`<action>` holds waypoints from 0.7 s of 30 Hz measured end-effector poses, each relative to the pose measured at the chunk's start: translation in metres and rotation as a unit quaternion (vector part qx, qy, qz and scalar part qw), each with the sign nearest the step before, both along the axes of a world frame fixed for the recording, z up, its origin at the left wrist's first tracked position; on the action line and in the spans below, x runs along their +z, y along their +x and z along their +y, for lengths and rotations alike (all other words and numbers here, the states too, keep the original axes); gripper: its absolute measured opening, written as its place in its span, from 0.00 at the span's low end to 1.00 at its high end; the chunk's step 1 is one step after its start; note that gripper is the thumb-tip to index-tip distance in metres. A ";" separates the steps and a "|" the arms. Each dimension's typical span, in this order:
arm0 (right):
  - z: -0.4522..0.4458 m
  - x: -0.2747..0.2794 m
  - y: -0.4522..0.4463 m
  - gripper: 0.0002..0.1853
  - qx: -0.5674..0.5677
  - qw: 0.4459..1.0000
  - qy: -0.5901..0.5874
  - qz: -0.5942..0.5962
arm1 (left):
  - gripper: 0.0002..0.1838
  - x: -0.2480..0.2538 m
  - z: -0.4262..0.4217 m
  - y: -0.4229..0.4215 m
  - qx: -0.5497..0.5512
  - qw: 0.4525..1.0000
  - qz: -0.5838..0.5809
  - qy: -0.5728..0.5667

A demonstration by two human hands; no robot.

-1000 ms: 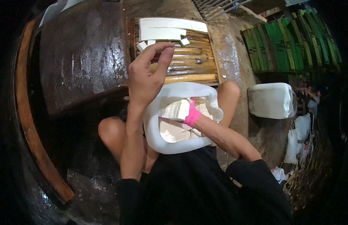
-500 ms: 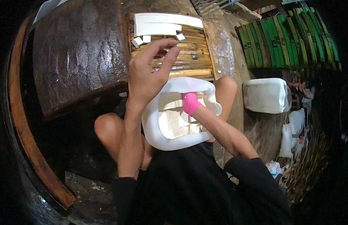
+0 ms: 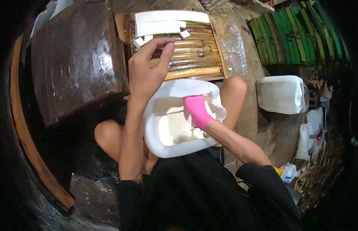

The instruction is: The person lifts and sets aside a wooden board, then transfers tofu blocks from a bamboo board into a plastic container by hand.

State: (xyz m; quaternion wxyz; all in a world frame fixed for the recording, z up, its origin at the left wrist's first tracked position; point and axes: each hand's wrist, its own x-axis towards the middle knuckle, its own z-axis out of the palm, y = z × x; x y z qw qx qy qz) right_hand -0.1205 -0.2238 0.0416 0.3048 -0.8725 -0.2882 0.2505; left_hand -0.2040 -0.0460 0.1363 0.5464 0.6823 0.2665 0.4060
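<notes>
My left hand (image 3: 149,71) is bare and raised above the near left part of the slatted bamboo rack (image 3: 198,50). Its fingers curve, the thumb stands apart, and nothing shows between them. My right hand (image 3: 197,111), in a pink glove, reaches into a cut-open white plastic jerrycan (image 3: 152,133) between my knees. White tofu blocks (image 3: 175,123) lie side by side in the jerrycan; the right fingertips are hidden there. At the far side of the rack lie long white tofu strips (image 3: 159,27), with a few small cubes (image 3: 185,34) near them.
A dark wet wooden block (image 3: 77,57) stands left of the rack. On the right are a row of green wooden boards (image 3: 290,36), another white jerrycan (image 3: 281,94) and white bags (image 3: 310,131). Another person is partly visible at the far right.
My right hand has come up a little in the jerrycan, so more of the pink glove shows. The left hand stays raised above the rack. The view has shifted slightly.
</notes>
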 end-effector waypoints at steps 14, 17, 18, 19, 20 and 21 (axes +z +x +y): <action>0.103 0.023 0.274 0.25 0.125 0.961 -0.050 0.240 | 0.23 -0.075 0.044 0.136 -0.312 0.696 0.627 0.158; 0.165 -0.133 0.331 0.20 0.062 0.966 -0.082 0.238 | 0.22 -0.046 0.042 0.134 -0.298 0.663 0.672 0.142; 0.185 -0.179 0.339 0.22 0.025 0.969 -0.069 0.237 | 0.22 -0.041 0.041 0.134 -0.270 0.677 0.674 0.124; 0.205 -0.210 0.343 0.22 0.009 0.979 -0.051 0.196 | 0.22 -0.043 0.041 0.135 -0.267 0.677 0.677 0.114; 0.221 -0.211 0.338 0.23 -0.009 0.987 -0.035 0.157 | 0.23 -0.047 0.041 0.136 -0.266 0.676 0.679 0.104; 0.234 -0.212 0.336 0.23 -0.021 0.998 -0.030 0.046 | 0.23 -0.051 0.043 0.138 -0.265 0.675 0.682 0.095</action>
